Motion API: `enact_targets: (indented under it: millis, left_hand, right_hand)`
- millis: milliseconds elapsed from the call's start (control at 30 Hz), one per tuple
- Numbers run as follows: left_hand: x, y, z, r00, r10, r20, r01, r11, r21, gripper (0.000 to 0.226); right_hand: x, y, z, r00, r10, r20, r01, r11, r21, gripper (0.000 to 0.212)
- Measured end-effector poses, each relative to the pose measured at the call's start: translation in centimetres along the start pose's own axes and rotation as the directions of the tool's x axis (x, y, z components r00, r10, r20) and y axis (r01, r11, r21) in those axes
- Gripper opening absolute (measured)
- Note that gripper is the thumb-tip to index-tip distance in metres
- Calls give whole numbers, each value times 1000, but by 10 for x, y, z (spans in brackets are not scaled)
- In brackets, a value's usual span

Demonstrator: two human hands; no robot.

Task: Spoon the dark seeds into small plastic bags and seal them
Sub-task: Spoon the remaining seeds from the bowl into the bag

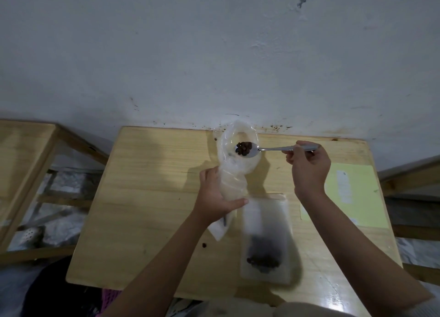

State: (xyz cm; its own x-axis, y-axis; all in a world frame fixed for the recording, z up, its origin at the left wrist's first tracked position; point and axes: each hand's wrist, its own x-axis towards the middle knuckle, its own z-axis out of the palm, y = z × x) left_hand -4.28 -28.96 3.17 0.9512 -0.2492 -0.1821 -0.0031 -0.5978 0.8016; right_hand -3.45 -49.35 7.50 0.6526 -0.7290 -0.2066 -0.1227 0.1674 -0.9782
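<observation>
My left hand (215, 193) grips a clear plastic bag (232, 171) around its middle, with the open mouth facing away from me toward the wall. My right hand (308, 165) holds a metal spoon (273, 148) by its handle. The spoon bowl carries a heap of dark seeds (243, 148) and sits just inside the bag's mouth. A larger clear bag (265, 235) lies flat on the wooden table (147, 197) near me, with a pile of dark seeds (263, 260) at its near end. One loose seed (204, 245) lies on the table.
A pale yellow sheet of paper (352, 193) lies at the table's right side. The white wall (214, 54) rises right behind the table's far edge. Another wooden table (19, 159) stands to the left, and a wooden frame (409, 173) to the right.
</observation>
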Motion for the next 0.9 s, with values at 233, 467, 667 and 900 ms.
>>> enact_targets:
  millis: [233, 467, 667, 900]
  left_hand:
    - [-5, 14, -9, 988, 54, -147, -43, 996, 80, 106]
    - [3, 5, -14, 988, 49, -147, -21, 982, 185, 102]
    - [5, -10, -14, 998, 32, -57, -25, 993, 119, 98]
    - [16, -13, 7, 975, -138, 173, 161, 979, -127, 101]
  right_hand:
    - [-41, -10, -7, 938, -224, 263, 263, 957, -125, 19]
    - [-46, -11, 0, 789, -490, 370, 555, 828, -87, 12]
    - [-1, 10, 16, 893, -418, 166, 443, 882, -162, 15]
    - [35, 57, 42, 959, -250, 134, 274, 936, -219, 17]
